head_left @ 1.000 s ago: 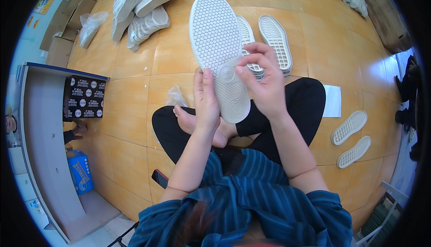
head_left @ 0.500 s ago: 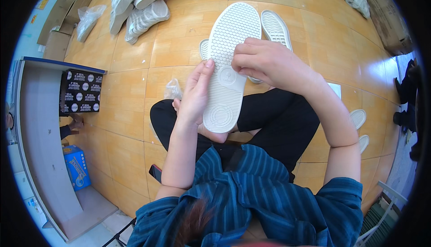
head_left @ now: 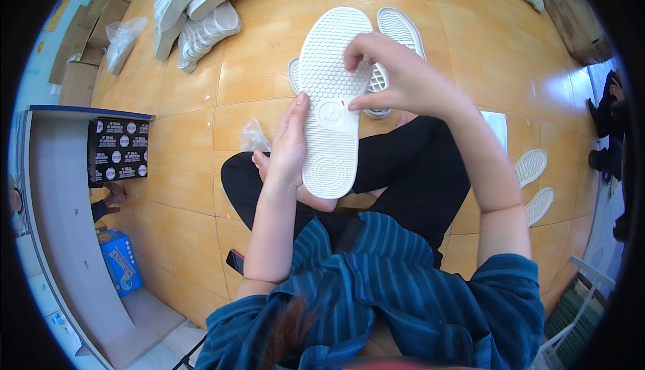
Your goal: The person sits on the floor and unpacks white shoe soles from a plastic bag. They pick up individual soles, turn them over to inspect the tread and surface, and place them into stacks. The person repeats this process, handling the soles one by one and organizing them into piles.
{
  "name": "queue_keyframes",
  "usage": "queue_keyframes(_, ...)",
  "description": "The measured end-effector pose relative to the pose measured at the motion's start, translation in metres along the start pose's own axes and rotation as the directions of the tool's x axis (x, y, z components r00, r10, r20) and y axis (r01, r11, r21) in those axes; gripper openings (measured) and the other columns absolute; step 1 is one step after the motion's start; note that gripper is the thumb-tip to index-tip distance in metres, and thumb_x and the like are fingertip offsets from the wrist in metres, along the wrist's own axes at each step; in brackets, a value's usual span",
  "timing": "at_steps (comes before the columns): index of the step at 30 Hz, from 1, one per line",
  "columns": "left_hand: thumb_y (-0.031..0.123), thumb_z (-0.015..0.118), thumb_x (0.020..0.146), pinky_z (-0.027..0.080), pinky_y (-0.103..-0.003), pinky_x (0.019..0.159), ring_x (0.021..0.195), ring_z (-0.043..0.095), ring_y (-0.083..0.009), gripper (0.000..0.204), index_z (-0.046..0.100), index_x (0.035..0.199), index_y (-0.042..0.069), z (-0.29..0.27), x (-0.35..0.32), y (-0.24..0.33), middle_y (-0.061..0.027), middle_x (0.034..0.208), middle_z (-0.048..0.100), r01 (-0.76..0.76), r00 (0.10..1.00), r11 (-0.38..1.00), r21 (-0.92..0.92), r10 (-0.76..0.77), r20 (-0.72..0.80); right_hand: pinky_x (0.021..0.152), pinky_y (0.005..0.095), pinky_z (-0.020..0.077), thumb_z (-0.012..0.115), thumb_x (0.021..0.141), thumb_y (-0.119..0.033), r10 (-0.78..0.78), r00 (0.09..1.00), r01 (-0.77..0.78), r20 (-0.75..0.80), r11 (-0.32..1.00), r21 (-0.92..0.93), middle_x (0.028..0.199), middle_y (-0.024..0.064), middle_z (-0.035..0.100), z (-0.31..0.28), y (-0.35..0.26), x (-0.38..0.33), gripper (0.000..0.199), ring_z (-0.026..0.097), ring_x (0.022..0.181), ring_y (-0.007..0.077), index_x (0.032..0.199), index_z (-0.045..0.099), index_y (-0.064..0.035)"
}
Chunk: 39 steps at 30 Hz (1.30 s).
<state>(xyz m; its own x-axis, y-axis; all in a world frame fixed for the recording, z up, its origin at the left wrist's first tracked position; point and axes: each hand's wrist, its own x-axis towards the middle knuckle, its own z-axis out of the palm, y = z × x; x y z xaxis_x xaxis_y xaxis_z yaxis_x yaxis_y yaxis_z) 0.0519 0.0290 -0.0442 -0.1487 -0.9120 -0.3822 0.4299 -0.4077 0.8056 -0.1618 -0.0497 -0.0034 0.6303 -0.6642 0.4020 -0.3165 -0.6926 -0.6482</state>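
My left hand [head_left: 287, 145] grips a white rubber shoe sole [head_left: 330, 168] by its left edge, holding it upright with the patterned underside facing me. A small red mark [head_left: 342, 103] shows on the sole beside its round emblem. My right hand [head_left: 396, 77] is at the sole's right side, thumb and forefinger spread apart. Its thumb tip is near the red mark; nothing shows between the fingers. Behind the held sole lie more white soles [head_left: 401, 30] on the floor, partly hidden. Two smaller soles [head_left: 531, 166] rest to the right.
Plastic-wrapped soles [head_left: 208, 34] lie at the back left, near a clear plastic bag [head_left: 123, 44]. A shelf unit [head_left: 64, 235] stands left with a black box [head_left: 119, 149] and a blue box [head_left: 121, 262]. A phone [head_left: 235, 260] lies left of my lap; a cardboard carton [head_left: 574, 17] stands back right.
My right hand's fingers have spread and moved off the sole's middle; a small red mark now shows there. The left hand keeps its hold. The view has shifted slightly.
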Motion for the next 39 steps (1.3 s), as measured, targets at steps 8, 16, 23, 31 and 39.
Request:
queue_keyframes(8, 0.04, 0.039, 0.105, 0.055, -0.034, 0.09, 0.108, 0.064, -0.0207, 0.053, 0.046, 0.135, -0.002, -0.011, 0.005, -0.013, -0.0154, 0.123, 0.063, -0.172, 0.983, 0.981, -0.091, 0.165, -0.075, 0.097, 0.0305, 0.0449, 0.067, 0.093, -0.018, 0.636, 0.762, -0.233, -0.122, 0.445, 0.865, 0.122, 0.0111, 0.06, 0.085, -0.002, -0.039, 0.048, 0.056, 0.114, 0.0173, 0.132, 0.049, 0.0028)
queue_keyframes(16, 0.037, 0.038, 0.106, 0.049, -0.034, 0.098, 0.114, 0.059, -0.0212, 0.049, 0.046, 0.136, -0.001, -0.012, 0.004, -0.034, -0.0153, 0.128, 0.058, -0.125, 0.98, 0.988, 0.094, 0.137, -0.143, 0.089, 0.0273, 0.0525, 0.07, 0.088, -0.004, 0.627, 0.764, -0.119, -0.151, 0.367, 0.923, 0.113, 0.0136, 0.066, 0.104, -0.01, -0.033, 0.041, 0.065, 0.101, 0.0145, 0.124, 0.053, 0.0066)
queue_keyframes(23, 0.047, 0.031, 0.106, 0.047, -0.037, 0.101, 0.12, 0.057, -0.0262, 0.06, 0.042, 0.141, 0.0, -0.025, 0.007, -0.052, -0.0138, 0.135, 0.055, -0.121, 0.991, 0.946, -0.3, 0.096, -0.095, 0.1, 0.0356, 0.046, 0.072, 0.09, -0.029, 0.573, 0.814, -0.307, 0.092, 0.291, 0.906, 0.138, 0.0192, 0.049, 0.14, 0.0, -0.048, 0.078, 0.051, 0.126, 0.021, 0.148, 0.031, 0.0007)
queue_keyframes(31, 0.043, 0.043, 0.104, 0.05, -0.028, 0.077, 0.083, 0.059, -0.0152, 0.051, 0.053, 0.129, 0.001, -0.032, 0.084, -0.068, -0.0114, 0.114, 0.062, -0.268, 0.955, 0.894, 0.36, 0.297, -0.026, 0.102, 0.0393, 0.0483, 0.068, 0.08, -0.009, 0.507, 0.859, -0.07, 0.076, -0.03, 0.997, 0.139, 0.016, 0.05, 0.091, 0.03, -0.086, 0.084, 0.054, 0.125, 0.0254, 0.151, 0.025, -0.0045)
queue_keyframes(39, 0.055, 0.059, 0.093, 0.034, -0.025, 0.041, 0.045, 0.043, -0.0085, 0.047, 0.052, 0.075, 0.012, -0.044, 0.2, -0.108, 0.0009, 0.061, 0.051, 0.126, 0.96, 0.688, 0.715, 0.098, -0.263, 0.087, 0.0373, 0.0518, 0.059, 0.089, -0.015, 0.886, 0.463, 0.318, 0.032, -0.2, 0.927, 0.105, 0.0081, 0.061, 0.067, 0.105, -0.104, 0.042, 0.062, 0.096, 0.0199, 0.128, 0.05, -0.0022)
